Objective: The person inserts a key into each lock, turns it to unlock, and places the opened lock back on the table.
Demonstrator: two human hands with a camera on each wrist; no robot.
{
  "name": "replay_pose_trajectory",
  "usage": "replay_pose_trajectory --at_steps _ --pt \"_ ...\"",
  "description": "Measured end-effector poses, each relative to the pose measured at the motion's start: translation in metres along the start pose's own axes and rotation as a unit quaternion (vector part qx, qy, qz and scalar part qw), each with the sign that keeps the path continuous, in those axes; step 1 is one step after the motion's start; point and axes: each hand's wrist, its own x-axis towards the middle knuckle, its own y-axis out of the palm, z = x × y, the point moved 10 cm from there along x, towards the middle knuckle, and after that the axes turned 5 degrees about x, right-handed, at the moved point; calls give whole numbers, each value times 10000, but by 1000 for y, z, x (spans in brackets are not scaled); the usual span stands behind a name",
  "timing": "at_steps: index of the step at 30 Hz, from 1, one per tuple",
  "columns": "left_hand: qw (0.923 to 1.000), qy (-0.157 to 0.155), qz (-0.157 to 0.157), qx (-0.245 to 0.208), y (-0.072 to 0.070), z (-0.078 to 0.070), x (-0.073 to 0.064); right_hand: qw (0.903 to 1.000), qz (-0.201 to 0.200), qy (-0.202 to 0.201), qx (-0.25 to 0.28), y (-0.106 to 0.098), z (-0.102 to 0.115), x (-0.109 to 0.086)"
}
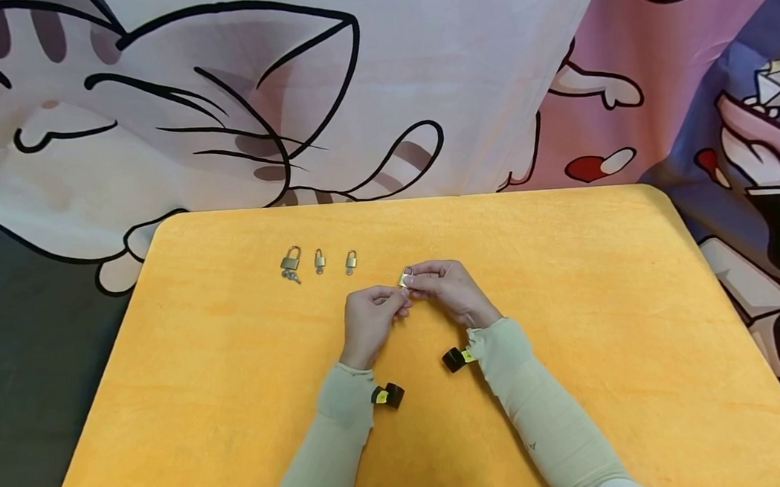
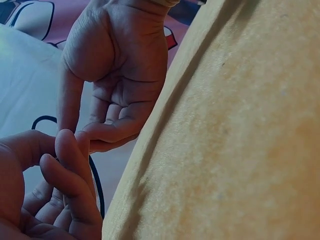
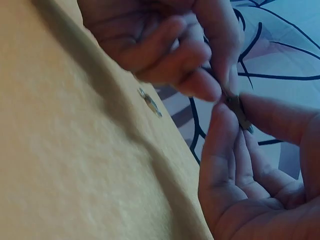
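Note:
A small brass padlock (image 1: 403,279) is held above the table between the thumb and fingers of my right hand (image 1: 452,293), its shackle pointing up and away. From the left, my left hand (image 1: 370,321) pinches a small key (image 3: 225,91) at the padlock's lower end. Only a thin sliver of that key shows between the fingertips in the right wrist view. There the padlock body appears edge-on between the right thumb and fingers. In the left wrist view the fingertips of both hands meet, and they hide the padlock and key.
Left of the hands, a larger padlock (image 1: 290,263) lies with loose-hanging keys (image 1: 291,276). Beside it are two small padlocks, one in the middle (image 1: 319,260) and one nearer the hands (image 1: 351,261). All rest on the yellow table (image 1: 566,277); a printed curtain (image 1: 474,82) hangs behind.

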Motion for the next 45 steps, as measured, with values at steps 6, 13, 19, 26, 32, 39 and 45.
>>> replay_pose_trajectory --at_steps 6,13,19,26,32,39,45 --pt "10000 -7 35 -31 -1 1 1 10000 -52 -20 3 0 -1 1" --pt "10000 -13 42 82 -1 1 1 10000 5 -20 55 1 -3 2" --pt "9999 -59 75 88 0 3 1 9999 9 -86 -127 1 0 1" --pt "9979 138 -14 631 0 -2 0 9997 -99 -31 -241 -4 -1 2" --pt "9966 194 -144 790 -3 -4 0 9998 -171 -33 -126 -4 -3 1" --pt "9966 161 -115 798 -3 -3 1 9998 -121 -100 110 -2 -2 2" --pt "9953 272 -182 917 -4 -6 -1 9998 -19 -91 179 0 -3 3"
